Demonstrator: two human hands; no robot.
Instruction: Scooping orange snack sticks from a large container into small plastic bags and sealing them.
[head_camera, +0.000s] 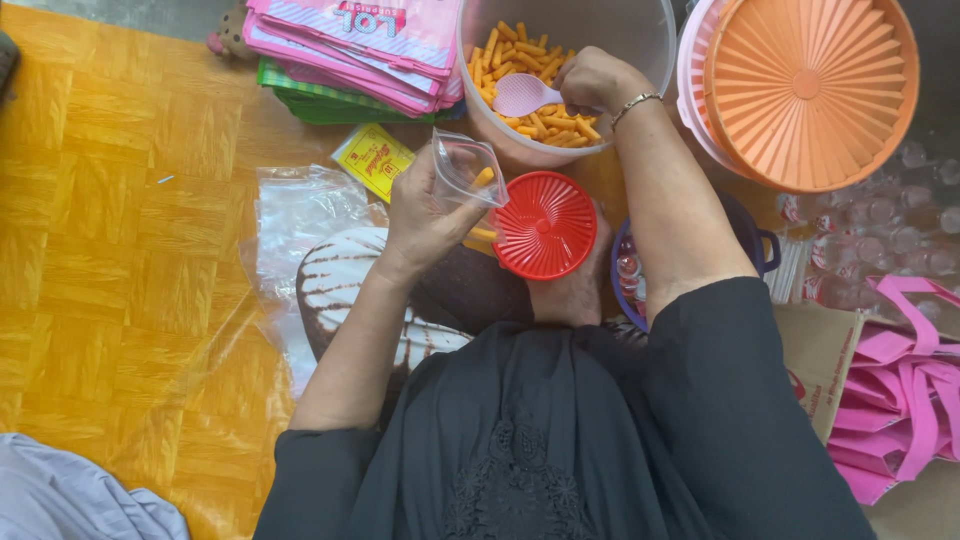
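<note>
My left hand (425, 210) holds a small clear plastic bag (466, 168) open, with a few orange snack sticks inside it. My right hand (595, 80) grips a pink plastic spoon (525, 95) over a big white tub (640, 40) filled with orange snack sticks (530, 70). A red ribbed lid (545, 225) lies just below the bag, between my two arms. My black sleeves and lap fill the lower part of the view.
A stack of pink printed bags (360, 40) lies at the top left over green ones. An orange ribbed lid (805, 90) sits top right. Clear plastic sheets (300, 215), a yellow packet (372, 160), small wrapped items (880, 230) and pink bags (900, 390) surround me on the yellow mat.
</note>
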